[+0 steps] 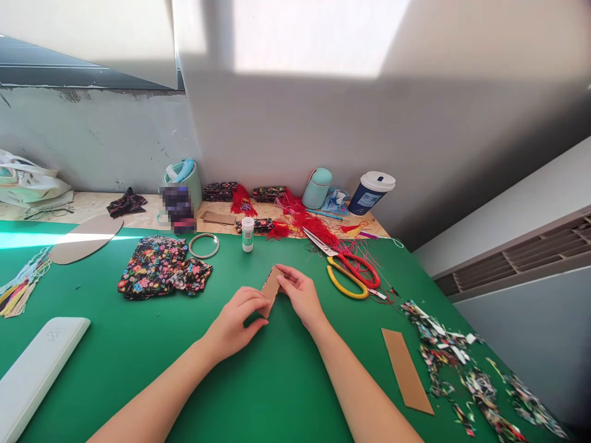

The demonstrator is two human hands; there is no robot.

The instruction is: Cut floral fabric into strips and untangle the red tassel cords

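Together, left hand (pixel 241 320) and right hand (pixel 302 296) pinch a small cardboard strip (pixel 271 290).

The scissors (pixel 353 277) have red and yellow handles.

A green tabletop (pixel 231 394) carries scissors (pixel 353 274), floral fabric (pixel 150 266), a cardboard strip (pixel 407 372) and scraps (pixel 438 344).
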